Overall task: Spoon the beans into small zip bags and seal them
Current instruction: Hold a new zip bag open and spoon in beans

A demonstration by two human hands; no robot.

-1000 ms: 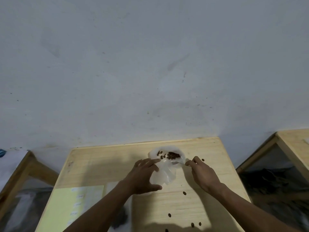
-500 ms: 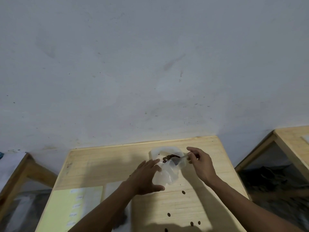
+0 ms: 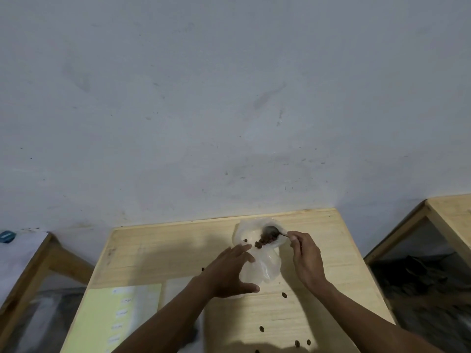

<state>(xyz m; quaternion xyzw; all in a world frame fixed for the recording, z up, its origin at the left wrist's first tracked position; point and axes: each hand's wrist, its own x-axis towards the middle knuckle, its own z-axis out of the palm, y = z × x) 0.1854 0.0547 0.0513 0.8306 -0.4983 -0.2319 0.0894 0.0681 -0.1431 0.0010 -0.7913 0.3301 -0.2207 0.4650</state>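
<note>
Nearest the camera, a pale wooden table (image 3: 158,253) fills the lower middle of the view, its grain running side to side. A few loose beans (image 3: 284,295) lie scattered on the near boards, each apart from the others. At the near left a yellow sheet (image 3: 102,317) lies flat with small white labels down its right side; the writing is too blurred to read.

Farther in, the left hand (image 3: 226,272) spreads over a clear zip bag (image 3: 265,268), fingers nearly straight and thumb out toward the near edge, resting on the plastic without closing round it. The bag lies limp on the boards between the two hands. The right hand (image 3: 305,256) pinches the handle of a spoon (image 3: 271,230), whose bowl reaches over a second crumpled clear bag (image 3: 248,231) near the far edge. A dark heap of beans (image 3: 265,241) sits in that plastic just below the spoon bowl.

Beside the table, wooden-framed tables stand at the left (image 3: 30,266) and right (image 3: 443,212), dark shapes beneath them unclear. A small blue object (image 3: 7,236) rests far left. Behind everything rises a scuffed grey-white wall (image 3: 229,98).
</note>
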